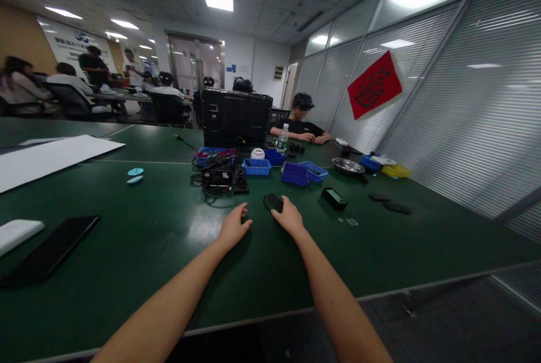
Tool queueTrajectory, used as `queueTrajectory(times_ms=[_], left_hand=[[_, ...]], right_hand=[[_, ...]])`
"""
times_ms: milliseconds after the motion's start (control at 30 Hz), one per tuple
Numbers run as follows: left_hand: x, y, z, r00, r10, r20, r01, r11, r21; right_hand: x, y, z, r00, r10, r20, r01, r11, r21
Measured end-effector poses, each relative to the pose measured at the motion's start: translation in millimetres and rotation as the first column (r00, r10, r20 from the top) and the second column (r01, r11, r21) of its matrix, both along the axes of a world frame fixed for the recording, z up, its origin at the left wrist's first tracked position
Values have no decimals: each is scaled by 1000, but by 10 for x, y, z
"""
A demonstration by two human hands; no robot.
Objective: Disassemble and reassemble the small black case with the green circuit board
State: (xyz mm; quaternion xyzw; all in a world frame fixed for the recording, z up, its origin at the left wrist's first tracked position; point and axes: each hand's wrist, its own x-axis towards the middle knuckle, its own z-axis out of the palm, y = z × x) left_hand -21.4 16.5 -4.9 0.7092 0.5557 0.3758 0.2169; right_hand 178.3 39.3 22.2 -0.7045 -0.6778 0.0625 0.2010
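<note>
Right hand [291,216] pinching right end of dark block [272,202], well in from worktop's [266,278] near edge — one-ended hold could let block tip or slip. Left hand [234,225] spread, holding nothing — straying toward worktop's far edge, could snag tangled wires [215,154], dragging black box [217,180].

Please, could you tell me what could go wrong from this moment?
The small dark object might slip: only the right hand touches it, while the left hand is apart from it. The tiny ring and the clear piece lie loose on the green table, so a careless brush could scatter them.
</note>
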Motion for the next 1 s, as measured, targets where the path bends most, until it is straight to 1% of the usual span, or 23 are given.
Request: queueTrajectory(times_ms=[100, 167, 200, 267, 367, 433, 500, 600, 667, 767, 833, 900, 967, 1000], left_hand=[[-4, 2, 2, 1000, -4, -11, 4, 1000, 5], [-6, 3, 2, 1000, -7, -17, 8, 1000, 9], [-6, 3, 2, 1000, -9, -20, 9, 1000, 11], [-5, 2, 2, 1000, -10, -24, 11, 1000, 17], [1, -1, -2, 1000, -4, -23, 5, 1000, 14], [5, -2, -2, 1000, 1, -20, -1, 1000, 10], [9, -3, 3, 1000, 2, -18, -2, 1000, 7], [12, -9, 23, 1000, 4, -15, -4, 1000, -2], [12, -16, 40, 1000, 9, -17, -9, 1000, -11], [13, -22, 53, 1000, 10, -15, -11, 1000, -8], [14, -18, 44, 1000, 11, -4, -11, 1000, 0], [17, -10, 25, 1000, 17, 9, -17, 1000, 6], [21, -1, 6, 1000, 26, 14, -26, 1000, 10], [23, 2, -1, 1000, 28, 11, -29, 1000, 11]], right_hand=[[16, -13, 56, 1000, -18, 24, 20, 997, -71], [-13, -39, 95, 997, -39, 71, 47, 994, -100], [-41, -57, 111, 993, -53, 106, 62, 994, -87], [-121, -101, 125, 979, -66, 191, 72, 997, -21], [-275, -171, 93, 953, -43, 301, 15, 996, 93], [-380, -217, 50, 949, -9, 315, -37, 990, 138], [-468, -261, 17, 956, 55, 287, -103, 982, 157], [-537, -309, 16, 969, 137, 208, -172, 972, 162], [-526, -309, 36, 981, 149, 127, -171, 969, 176], [-433, -235, 34, 983, 167, -81, -146, 966, 214], [-354, -149, -18, 943, 191, -271, -131, 965, 225], [-295, -63, -100, 862, 189, -470, -122, 978, 170], [-276, -4, -178, 792, 161, -589, -133, 987, 91], [-282, 10, -206, 779, 152, -608, -141, 988, 66]])
